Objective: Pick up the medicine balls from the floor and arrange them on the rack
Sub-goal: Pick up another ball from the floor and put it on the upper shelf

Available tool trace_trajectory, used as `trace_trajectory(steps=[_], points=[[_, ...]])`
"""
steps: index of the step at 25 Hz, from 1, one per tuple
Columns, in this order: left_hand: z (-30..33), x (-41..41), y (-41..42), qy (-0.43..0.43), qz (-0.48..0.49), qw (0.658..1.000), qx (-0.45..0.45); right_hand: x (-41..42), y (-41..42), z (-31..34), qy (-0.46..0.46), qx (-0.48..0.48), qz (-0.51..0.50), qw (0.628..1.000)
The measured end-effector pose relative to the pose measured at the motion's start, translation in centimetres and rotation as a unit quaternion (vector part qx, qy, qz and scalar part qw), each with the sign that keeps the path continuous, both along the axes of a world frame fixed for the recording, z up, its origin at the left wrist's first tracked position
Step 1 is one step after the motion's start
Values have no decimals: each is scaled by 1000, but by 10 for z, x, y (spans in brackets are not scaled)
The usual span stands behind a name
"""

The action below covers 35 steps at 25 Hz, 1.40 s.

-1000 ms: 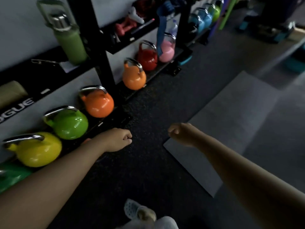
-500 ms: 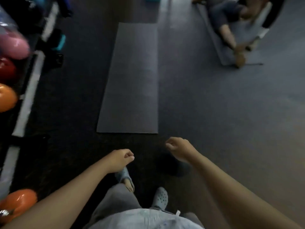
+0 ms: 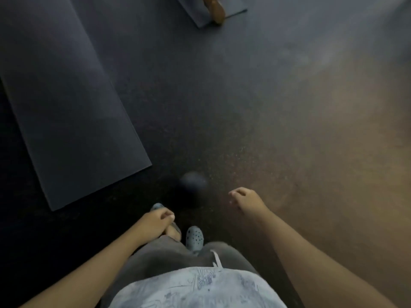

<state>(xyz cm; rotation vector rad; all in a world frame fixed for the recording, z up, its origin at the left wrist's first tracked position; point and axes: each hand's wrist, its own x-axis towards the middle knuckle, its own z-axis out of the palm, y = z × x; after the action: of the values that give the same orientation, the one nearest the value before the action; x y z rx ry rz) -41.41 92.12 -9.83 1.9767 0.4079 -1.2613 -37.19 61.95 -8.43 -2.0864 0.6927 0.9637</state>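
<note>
A dark medicine ball (image 3: 193,187) lies on the speckled floor just ahead of my feet, blurred and dim. My left hand (image 3: 155,223) hovers below and left of it, fingers curled loosely shut, holding nothing. To the ball's right, my right hand (image 3: 246,200) has its fingers slightly apart and is empty. Both hands are clear of the ball. No rack is in view.
A grey exercise mat (image 3: 66,107) lies on the floor at the left, its corner close to the ball. Another mat (image 3: 235,10) with a person's foot (image 3: 216,11) on it is at the top. My own feet in grey clogs (image 3: 194,237) stand below the ball.
The view has swung away from the kettlebell rack and down to the floor. The dark ball is now near the centre, and my right hand has opened slightly.
</note>
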Motion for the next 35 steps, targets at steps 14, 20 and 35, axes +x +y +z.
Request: trace_trajectory(steps=[14,20,35], points=[[-170,15,-8,156,275,937,147,46,-50,-205,143,9,-80,986],[-351,54,-72,113,386,908,120,78,-36,-374,157,34,-74,984],[-449,94,-83,168,682,703,-113,109,9,-473,202,200,-308,908]])
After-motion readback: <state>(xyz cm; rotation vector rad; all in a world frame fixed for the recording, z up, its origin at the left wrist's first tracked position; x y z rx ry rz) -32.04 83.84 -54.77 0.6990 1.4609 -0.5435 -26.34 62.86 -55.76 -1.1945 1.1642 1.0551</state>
